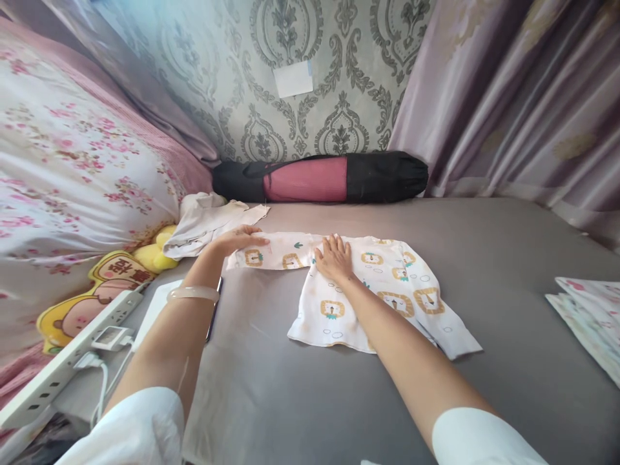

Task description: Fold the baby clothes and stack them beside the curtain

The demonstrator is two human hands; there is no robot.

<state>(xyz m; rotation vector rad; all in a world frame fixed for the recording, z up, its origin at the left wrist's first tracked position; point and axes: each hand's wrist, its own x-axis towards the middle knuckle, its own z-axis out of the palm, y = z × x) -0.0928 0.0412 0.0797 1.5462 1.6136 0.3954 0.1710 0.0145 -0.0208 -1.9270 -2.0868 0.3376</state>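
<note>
Shirt (382, 274) spread out, sleeves not folded in.
Right hand (335, 259) flat on it, fingers (334, 245) spread; left hand (238, 239) at left sleeve (276, 253), grip unclear.

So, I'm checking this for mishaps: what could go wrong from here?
With the left hand at one sleeve and the right hand on the shirt, uneven pulling might wrinkle or skew it. The left forearm lies close to a white cable plugged into the power strip, so might snag it.
</note>
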